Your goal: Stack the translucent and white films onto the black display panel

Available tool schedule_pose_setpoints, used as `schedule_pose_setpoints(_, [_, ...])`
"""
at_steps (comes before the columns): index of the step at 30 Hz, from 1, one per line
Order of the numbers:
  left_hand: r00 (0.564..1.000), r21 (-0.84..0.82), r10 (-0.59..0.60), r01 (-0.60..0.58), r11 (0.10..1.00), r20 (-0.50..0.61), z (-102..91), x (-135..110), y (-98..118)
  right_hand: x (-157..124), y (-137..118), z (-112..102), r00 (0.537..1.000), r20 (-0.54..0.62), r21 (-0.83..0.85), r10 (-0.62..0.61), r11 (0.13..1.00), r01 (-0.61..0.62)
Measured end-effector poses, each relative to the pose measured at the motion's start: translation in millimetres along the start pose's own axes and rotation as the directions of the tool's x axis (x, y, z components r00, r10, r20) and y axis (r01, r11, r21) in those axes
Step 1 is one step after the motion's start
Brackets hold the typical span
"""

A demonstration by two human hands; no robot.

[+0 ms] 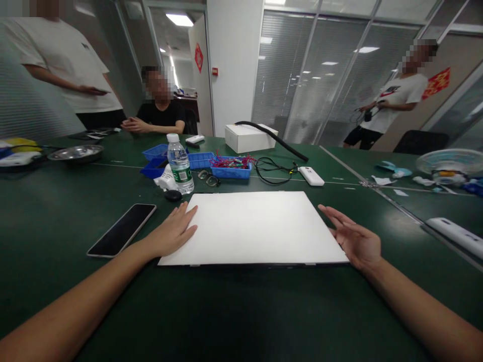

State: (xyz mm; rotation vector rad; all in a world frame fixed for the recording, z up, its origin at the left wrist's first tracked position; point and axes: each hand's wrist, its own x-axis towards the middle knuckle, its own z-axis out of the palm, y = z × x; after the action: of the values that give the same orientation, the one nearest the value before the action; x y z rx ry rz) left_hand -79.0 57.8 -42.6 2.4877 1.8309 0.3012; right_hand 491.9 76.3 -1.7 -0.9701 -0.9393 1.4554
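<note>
A large white board lies flat on the dark green table straight in front of me. My left hand rests palm down at the board's left edge, fingers stretched out over its corner. My right hand stands at the right edge, fingers spread and open, touching or nearly touching the side. Neither hand holds anything.
A black phone lies left of the board. Behind it stand a water bottle, glasses, blue trays with coloured bits, a black cable, a white remote and a white box. Three people are beyond the table.
</note>
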Motion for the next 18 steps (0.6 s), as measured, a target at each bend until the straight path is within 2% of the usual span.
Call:
schedule_pose_setpoints(4, [1.000,0.001,-0.009,0.009,1.000,0.014,-1.9,0,2,0,2,-1,1.000,-0.001,-0.026,0.013,1.000,-0.013])
schedule_pose_setpoints(11, [0.999,-0.034,-0.009,0.011,0.999,0.051,-5.8,-2,6,9,5,-6,0.991,0.005,-0.097,0.133,0.987,-0.132])
schedule_pose_setpoints(18, [0.999,-0.081,-0.036,0.039,0.996,0.038,-1.5,-1,4,15,13,-7,0.991,-0.051,-0.202,0.127,0.970,-0.135])
